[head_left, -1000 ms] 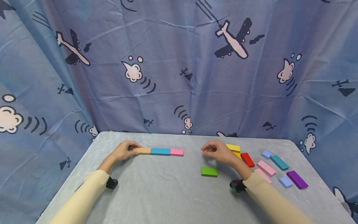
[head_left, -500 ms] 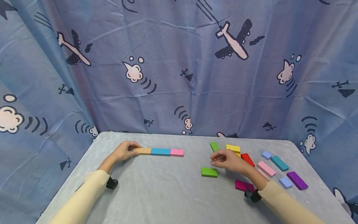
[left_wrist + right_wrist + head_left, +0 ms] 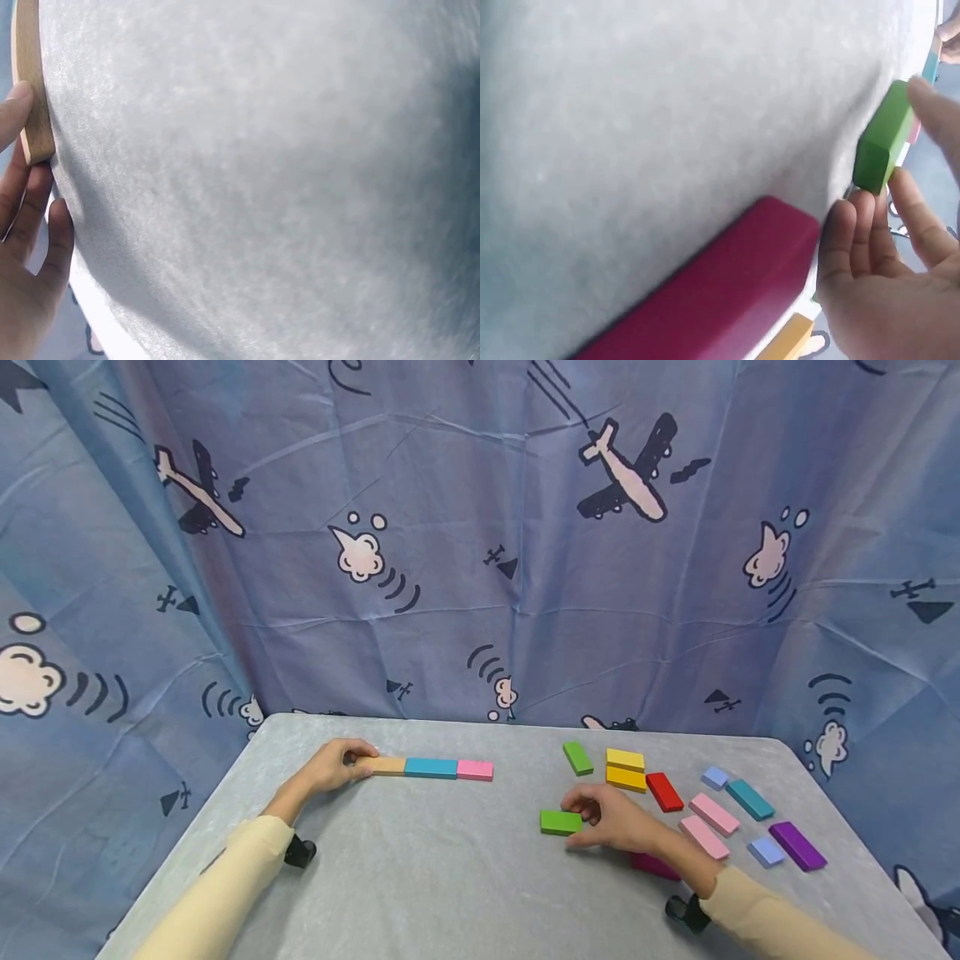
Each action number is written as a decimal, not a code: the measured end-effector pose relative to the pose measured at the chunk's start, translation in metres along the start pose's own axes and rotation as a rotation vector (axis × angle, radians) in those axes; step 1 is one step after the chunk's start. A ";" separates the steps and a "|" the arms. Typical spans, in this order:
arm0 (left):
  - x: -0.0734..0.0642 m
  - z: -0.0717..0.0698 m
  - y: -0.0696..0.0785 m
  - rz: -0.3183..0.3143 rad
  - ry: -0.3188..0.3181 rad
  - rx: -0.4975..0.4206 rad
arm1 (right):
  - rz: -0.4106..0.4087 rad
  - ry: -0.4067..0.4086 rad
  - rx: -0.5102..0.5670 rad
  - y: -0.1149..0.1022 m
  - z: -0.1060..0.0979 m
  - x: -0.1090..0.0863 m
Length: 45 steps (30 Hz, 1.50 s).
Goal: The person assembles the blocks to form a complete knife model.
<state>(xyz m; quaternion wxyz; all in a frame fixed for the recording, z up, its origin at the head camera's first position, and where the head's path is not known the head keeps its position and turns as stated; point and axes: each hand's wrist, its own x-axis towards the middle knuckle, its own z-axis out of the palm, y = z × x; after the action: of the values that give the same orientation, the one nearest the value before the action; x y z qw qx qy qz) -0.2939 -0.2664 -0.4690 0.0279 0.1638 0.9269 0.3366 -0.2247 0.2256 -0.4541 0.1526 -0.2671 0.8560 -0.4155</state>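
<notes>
1. A blue airplane-print curtain hangs at the back.
2. In front stands a grey-topped table.
3. The left hand pinches a tan block, lined up end to end with a blue block and a pink block.
4. The right hand is spread around one end of a green block on the table; whether it touches, I can't tell.
5. A magenta block lies near that hand.

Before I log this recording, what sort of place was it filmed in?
Probably a makeshift indoor recording corner, though the wider room is out of view: a grey table stands before a blue airplane-print curtain, and the person wears black wrist cameras.
</notes>
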 end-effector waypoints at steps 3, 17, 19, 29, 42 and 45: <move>0.000 0.000 0.001 0.000 -0.004 -0.001 | 0.006 0.011 0.010 0.000 0.002 -0.001; 0.000 0.001 -0.001 -0.005 -0.005 -0.006 | -0.014 0.037 0.025 0.006 0.001 0.002; -0.001 0.000 0.000 -0.007 -0.004 -0.005 | -0.011 0.047 0.015 0.007 0.001 0.002; -0.003 0.001 0.003 0.003 0.000 -0.004 | 0.010 0.149 0.043 0.010 -0.002 -0.001; -0.003 0.002 -0.001 -0.011 0.001 -0.001 | 0.080 0.180 0.098 0.012 -0.008 0.001; -0.002 0.002 0.000 -0.005 0.007 -0.008 | 0.097 0.201 0.111 0.013 -0.010 0.003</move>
<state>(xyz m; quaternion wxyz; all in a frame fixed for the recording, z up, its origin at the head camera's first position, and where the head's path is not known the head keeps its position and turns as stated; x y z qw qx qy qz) -0.2915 -0.2660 -0.4703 0.0264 0.1602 0.9260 0.3407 -0.2358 0.2369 -0.4580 0.1004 -0.1735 0.8546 -0.4790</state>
